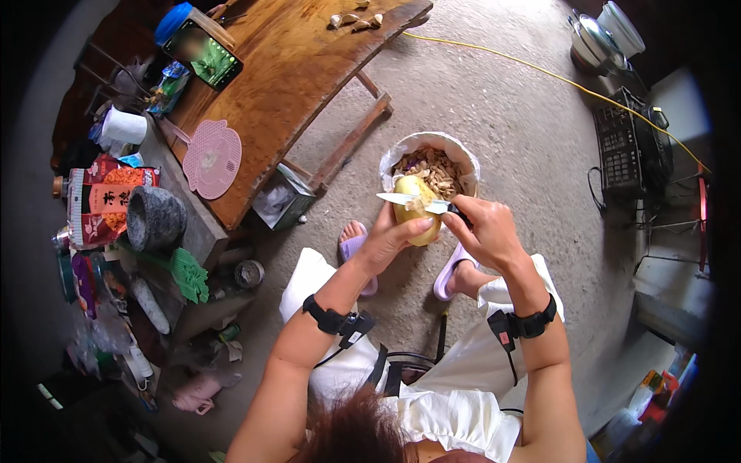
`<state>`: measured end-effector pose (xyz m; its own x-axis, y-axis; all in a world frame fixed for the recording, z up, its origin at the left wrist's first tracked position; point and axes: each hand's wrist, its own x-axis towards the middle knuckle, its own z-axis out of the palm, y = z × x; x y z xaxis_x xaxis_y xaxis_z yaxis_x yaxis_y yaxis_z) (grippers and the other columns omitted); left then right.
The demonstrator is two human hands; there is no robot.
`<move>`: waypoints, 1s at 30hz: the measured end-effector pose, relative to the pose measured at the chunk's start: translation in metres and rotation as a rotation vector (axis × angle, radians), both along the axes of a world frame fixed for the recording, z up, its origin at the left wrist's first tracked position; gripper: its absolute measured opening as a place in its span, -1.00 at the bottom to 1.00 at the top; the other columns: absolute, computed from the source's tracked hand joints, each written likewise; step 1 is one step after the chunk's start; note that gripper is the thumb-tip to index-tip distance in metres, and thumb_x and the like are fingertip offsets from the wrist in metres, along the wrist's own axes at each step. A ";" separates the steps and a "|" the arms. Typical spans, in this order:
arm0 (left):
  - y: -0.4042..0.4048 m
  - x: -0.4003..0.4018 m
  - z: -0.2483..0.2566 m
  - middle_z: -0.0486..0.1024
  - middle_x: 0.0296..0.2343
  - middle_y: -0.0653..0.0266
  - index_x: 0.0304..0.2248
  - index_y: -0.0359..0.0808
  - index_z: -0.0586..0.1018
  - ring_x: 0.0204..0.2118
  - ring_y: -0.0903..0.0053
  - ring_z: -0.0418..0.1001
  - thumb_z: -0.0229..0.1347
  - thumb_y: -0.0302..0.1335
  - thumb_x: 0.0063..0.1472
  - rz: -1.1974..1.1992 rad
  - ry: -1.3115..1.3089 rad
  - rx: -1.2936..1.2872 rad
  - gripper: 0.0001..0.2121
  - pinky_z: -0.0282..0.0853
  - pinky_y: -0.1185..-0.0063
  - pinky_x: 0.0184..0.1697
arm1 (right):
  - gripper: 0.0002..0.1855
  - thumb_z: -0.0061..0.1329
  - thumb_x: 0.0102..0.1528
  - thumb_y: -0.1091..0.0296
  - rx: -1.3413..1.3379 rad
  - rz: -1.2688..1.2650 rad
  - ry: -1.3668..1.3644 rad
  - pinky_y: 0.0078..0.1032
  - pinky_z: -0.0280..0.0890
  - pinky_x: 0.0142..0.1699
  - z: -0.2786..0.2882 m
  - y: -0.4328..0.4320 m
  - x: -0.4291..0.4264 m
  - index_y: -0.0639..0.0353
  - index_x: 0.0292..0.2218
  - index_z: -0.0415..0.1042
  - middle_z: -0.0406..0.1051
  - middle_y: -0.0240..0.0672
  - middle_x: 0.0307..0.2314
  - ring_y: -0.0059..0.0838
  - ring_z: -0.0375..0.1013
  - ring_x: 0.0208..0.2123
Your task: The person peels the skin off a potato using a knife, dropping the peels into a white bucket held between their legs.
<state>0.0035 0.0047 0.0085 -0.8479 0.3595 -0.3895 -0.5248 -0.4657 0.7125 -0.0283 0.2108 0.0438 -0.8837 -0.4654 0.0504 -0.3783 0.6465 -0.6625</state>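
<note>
A large, pale yellow potato point(425, 230) is gripped in my left hand point(393, 234), the thumb lying along its near side. My right hand point(483, 228) holds a knife by its black handle, and the knife blade point(393, 198) lies flat across the top of the potato. A bit of thin peel point(414, 204) clings at the blade's edge; some brownish skin shows on the potato's upper right. Below and just beyond both hands stands a lined waste bin point(386, 157), filled with dry peanut shells point(444, 173).
At the left are a wooden table point(260, 110) with garlic cloves point(360, 24), a phone point(202, 55) and a pink fly swatter point(213, 159). A stone mortar point(155, 217) stands on a cluttered ledge. A yellow cable point(521, 65) crosses the floor toward a black crate point(622, 144).
</note>
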 end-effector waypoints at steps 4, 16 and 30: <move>0.006 0.006 -0.005 0.36 0.01 0.19 0.16 -0.30 0.18 0.04 0.45 0.41 0.23 -0.31 0.11 0.002 -0.009 -0.020 -0.31 0.45 0.39 0.06 | -0.67 -0.03 0.17 0.05 0.006 0.018 0.034 -0.21 0.29 -0.49 -0.002 -0.001 0.000 0.12 -0.44 0.37 0.43 -0.23 -0.58 -0.06 0.45 -0.52; 0.005 0.002 -0.004 0.40 -0.04 0.19 0.15 -0.33 0.21 -0.02 0.46 0.44 0.22 -0.33 0.07 0.083 0.062 -0.037 -0.31 0.50 0.42 -0.02 | -0.69 0.01 0.15 0.09 -0.026 -0.006 0.024 -0.22 0.25 -0.48 -0.004 0.006 0.000 0.17 -0.42 0.39 0.38 -0.16 -0.59 -0.04 0.42 -0.53; -0.006 0.004 -0.007 0.34 0.01 0.19 0.18 -0.32 0.15 0.05 0.46 0.37 0.25 -0.38 0.02 0.028 0.071 -0.047 -0.24 0.33 0.45 0.11 | -0.66 -0.02 0.16 0.01 -0.007 0.018 -0.059 -0.21 0.32 -0.43 -0.003 0.007 -0.001 0.14 -0.39 0.45 0.46 -0.15 -0.55 -0.03 0.47 -0.48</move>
<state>0.0071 -0.0009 0.0016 -0.8835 0.3180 -0.3440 -0.4594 -0.4442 0.7691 -0.0296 0.2181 0.0406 -0.8766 -0.4812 0.0014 -0.3499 0.6355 -0.6883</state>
